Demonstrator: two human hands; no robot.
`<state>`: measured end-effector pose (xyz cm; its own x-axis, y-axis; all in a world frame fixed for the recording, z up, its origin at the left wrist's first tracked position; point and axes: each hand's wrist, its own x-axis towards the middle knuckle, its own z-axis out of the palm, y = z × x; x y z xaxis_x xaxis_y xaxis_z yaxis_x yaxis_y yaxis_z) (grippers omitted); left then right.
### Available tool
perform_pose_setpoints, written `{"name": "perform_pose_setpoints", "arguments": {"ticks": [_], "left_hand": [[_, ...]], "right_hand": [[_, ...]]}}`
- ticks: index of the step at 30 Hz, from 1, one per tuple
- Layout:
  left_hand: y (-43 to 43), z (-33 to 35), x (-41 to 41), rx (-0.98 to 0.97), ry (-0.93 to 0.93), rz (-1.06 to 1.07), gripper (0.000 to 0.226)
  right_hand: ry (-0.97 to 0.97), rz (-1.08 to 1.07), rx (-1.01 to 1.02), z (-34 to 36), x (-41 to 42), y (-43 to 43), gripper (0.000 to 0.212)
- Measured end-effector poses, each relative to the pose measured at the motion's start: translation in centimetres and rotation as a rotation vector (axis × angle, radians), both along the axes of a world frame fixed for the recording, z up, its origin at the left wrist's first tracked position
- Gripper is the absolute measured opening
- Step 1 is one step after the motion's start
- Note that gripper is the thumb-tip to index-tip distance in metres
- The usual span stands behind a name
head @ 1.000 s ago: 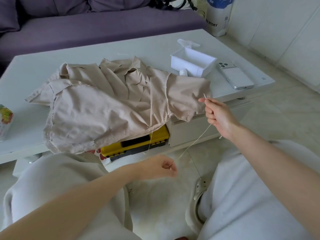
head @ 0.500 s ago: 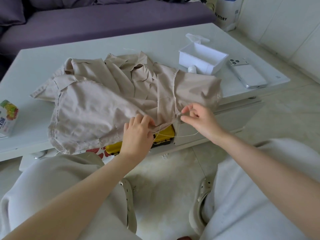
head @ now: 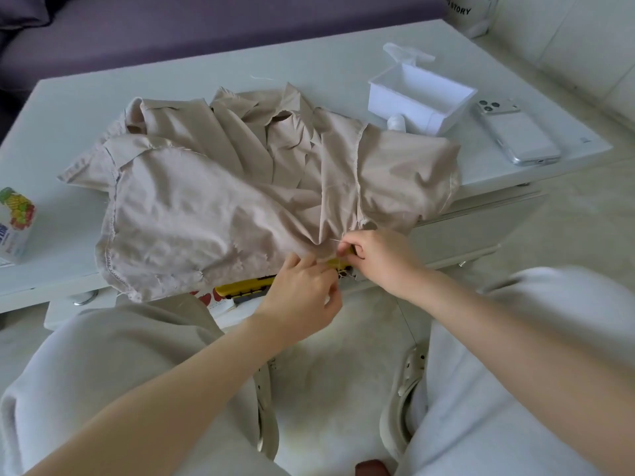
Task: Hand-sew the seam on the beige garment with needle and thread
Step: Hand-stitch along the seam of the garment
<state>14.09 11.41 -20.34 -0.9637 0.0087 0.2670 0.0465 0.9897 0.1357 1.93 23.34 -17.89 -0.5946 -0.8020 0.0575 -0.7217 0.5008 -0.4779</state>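
**Beige garment (head: pixel 213 214): a stitch being set at the near edge**

The garment lies crumpled across the white tabletop (head: pixel 309 53). Its near edge hangs off the front, above a yellow box (head: pixel 247 288) on the shelf below. Both hands meet at that hanging edge, close to where a long seam running down the cloth ends.

The right grip (head: pixel 381 259) is narrow, its fingertips pinched on the needle (head: pixel 335 240). The needle shows as a thin bright line pointing left into the cloth. The left grip (head: pixel 299 297) is also closed, pinching the fold of the garment just beside the needle and drawing it taut. The thread is too fine to follow from this view.

The step in hand looks like placing the needle for one stitch of the seam. Whether the tip has already entered the cloth cannot be told.

The next move probably calls for a short, steady push through both layers while the left grip holds the fold firm. After that, the right grip would need to take the needle again on the far side and pull the thread through without puckering the cloth.

Farther back on the tabletop stand a white tray (head: pixel 419 94) with a small spool (head: pixel 397 122) beside it, a phone (head: pixel 515 135) and a printed carton (head: pixel 15 225).
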Motion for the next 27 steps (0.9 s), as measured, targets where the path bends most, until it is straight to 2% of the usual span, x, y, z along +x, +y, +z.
{"name": "perform_pose_setpoints", "arguments": {"ticks": [3,7,10,14,18,23,27], "left_hand": [[-0.5,0.5,-0.3,-0.011,0.111,0.052,0.005],[-1.6,1.4,-1.1,-0.101,0.065,0.171,0.034],[-1.5,1.2,-1.6,-0.156,-0.007,0.212,0.041],[-1.5,0.9,-2.1,-0.191,0.041,0.193,0.031],[-1.7,0.7,-2.4,-0.213,0.124,0.182,0.014],[-1.3,0.7,-2.6,-0.139,0.146,0.192,0.01],[-1.0,1.0,-2.5,-0.09,0.138,0.213,0.021]], "right_hand": [[0.016,0.028,0.037,0.2,0.0,0.1,0.014],[-0.16,-0.093,-0.062,0.3,0.1,0.1,0.018],[-0.338,-0.252,-0.1,-0.1,0.0,0.1,0.024],[-0.568,-0.393,-0.148,-0.5,0.6,-0.3,0.039],[-0.771,-0.473,-0.3,-0.4,1.1,-0.9,0.033],[-0.937,-0.477,-0.327,0.3,0.5,-1.3,0.037],[-0.986,-0.475,-0.359,1.0,0.6,-1.1,0.038]]}}
